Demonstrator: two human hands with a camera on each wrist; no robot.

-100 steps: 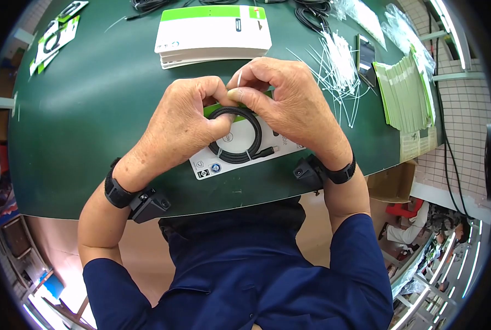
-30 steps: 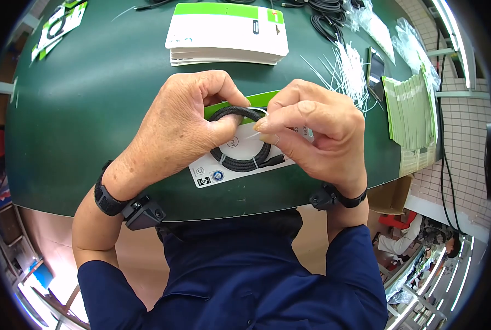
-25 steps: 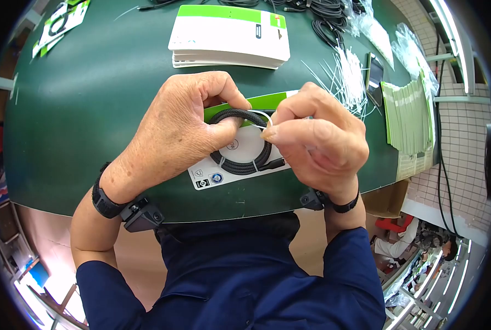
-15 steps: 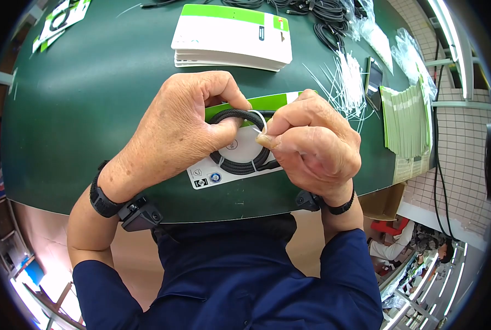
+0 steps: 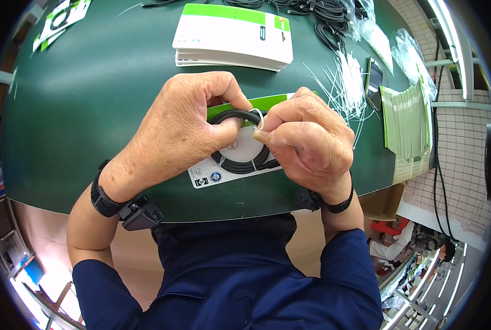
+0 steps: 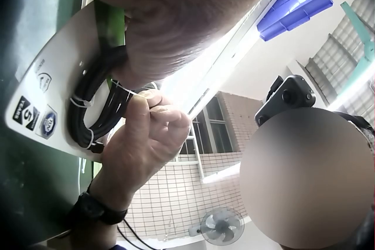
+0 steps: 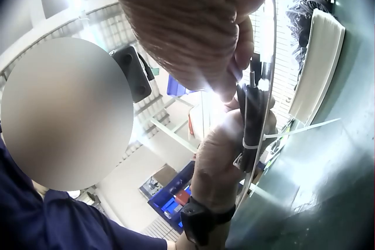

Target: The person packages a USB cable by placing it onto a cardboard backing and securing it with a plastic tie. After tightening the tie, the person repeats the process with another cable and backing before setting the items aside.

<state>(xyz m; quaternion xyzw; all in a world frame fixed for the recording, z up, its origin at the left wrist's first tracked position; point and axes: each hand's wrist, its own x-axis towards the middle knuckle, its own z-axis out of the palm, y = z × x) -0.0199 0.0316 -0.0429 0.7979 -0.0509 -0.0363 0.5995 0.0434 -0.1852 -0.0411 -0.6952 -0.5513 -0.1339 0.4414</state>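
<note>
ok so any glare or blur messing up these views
Head view: sharp and evenly lit, though fisheye bends the table and blackens the corners. Left wrist view: left hand looms blurred, window behind blown out, tie just visible. Right wrist view: backlight glare blooms around the cable.

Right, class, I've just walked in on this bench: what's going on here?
A person is working at a green table. The left hand pinches a coiled black cable against its white-and-green backing card, thumb on the coil. The right hand pinches a thin white cable tie looped over the coil's top. Two fastened ties show on the lower coil. A stack of cards and loose ties lie farther back.
</note>
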